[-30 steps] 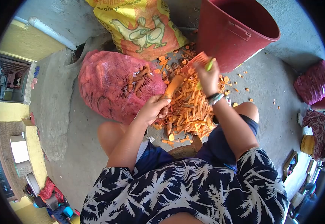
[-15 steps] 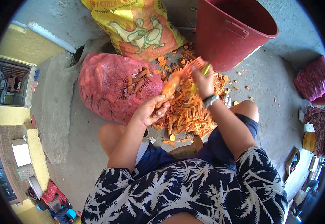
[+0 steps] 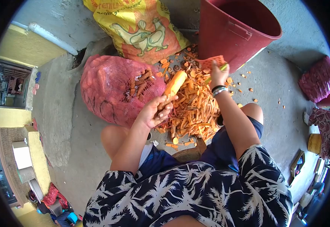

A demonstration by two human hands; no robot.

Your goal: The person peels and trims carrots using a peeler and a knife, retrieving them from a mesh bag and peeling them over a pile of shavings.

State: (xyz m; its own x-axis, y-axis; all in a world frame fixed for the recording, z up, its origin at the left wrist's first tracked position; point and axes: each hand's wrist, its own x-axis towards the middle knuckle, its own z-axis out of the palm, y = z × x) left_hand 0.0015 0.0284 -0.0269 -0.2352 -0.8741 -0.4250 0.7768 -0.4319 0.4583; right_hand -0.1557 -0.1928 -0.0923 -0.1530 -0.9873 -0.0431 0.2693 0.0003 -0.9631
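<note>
My left hand (image 3: 155, 111) is closed around the lower end of a carrot (image 3: 176, 83), which points up and away from me. Its upper part is peeled to bright orange, while the end in my fingers still has brown skin. To the right, my right hand (image 3: 220, 75) grips a green-handled tool (image 3: 224, 67), apart from the carrot. An orange-red piece with slots or holes (image 3: 212, 61) is at my right fingers; whether it belongs to the tool I cannot tell. Beneath both hands lies a pile of carrot peelings (image 3: 195, 109).
A red mesh sack of carrots (image 3: 108, 90) lies at left, several unpeeled carrots (image 3: 140, 83) showing at its opening. Behind stand a yellow printed sack (image 3: 142, 34) and a tall red bin (image 3: 233, 41). Carrot slices (image 3: 250, 89) dot the floor. A purple mesh bundle (image 3: 318, 80) sits far right.
My right hand has swung right and slightly up, away from the carrot, taking the green-handled tool and the orange-red piece along. My left hand and the carrot have barely moved.
</note>
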